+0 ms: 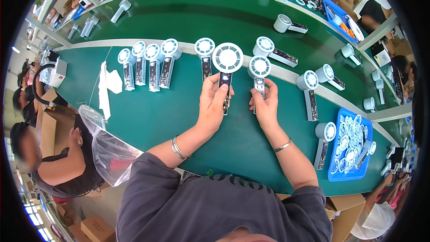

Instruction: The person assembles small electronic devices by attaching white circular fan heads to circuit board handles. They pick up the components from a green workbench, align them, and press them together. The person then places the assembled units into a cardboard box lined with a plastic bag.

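Note:
My left hand (214,101) grips the dark handle of a small white handheld fan (227,58), holding it up above the green table (156,116); a small lit screen shows on the handle by my thumb. My right hand (265,103) is closed around the handle of a second white fan (259,67) that rests on the table just to the right. Both fans have round white heads pointing away from me. The two hands are a few centimetres apart.
Several more white fans lie in a row to the left (152,58) and others to the right (309,85). A blue tray (333,170) of white round parts sits at right. A clear plastic bag (107,148) hangs at left beside a seated person (53,161).

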Available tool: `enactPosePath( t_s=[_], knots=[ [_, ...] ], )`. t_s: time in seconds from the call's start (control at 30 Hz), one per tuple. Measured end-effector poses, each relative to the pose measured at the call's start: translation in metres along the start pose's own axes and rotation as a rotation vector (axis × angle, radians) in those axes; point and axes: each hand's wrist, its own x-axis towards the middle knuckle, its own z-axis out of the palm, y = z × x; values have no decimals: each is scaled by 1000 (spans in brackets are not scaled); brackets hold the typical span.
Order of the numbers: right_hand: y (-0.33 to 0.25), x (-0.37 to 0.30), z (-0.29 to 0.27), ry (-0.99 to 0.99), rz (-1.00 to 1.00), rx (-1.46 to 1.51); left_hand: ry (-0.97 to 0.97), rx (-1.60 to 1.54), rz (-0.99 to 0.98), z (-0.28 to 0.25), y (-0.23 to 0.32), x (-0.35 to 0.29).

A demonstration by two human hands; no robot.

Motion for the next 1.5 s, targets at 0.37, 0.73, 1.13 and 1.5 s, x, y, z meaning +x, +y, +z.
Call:
enactPosePath(
  t_s=[0.37, 0.73, 1.13, 1.5],
  knots=[
    [2, 1, -2, -37, 1, 26, -11, -35, 5, 8, -10, 7],
    [2, 1, -4, -39, 13, 40, 8, -37, 22, 5, -14, 7],
    [1, 0, -5, -53, 9, 30, 40, -68, -12, 3, -12, 7],
    [3, 1, -6, -50, -3, 24, 25, -24, 15, 2, -12, 8]
  ],
)
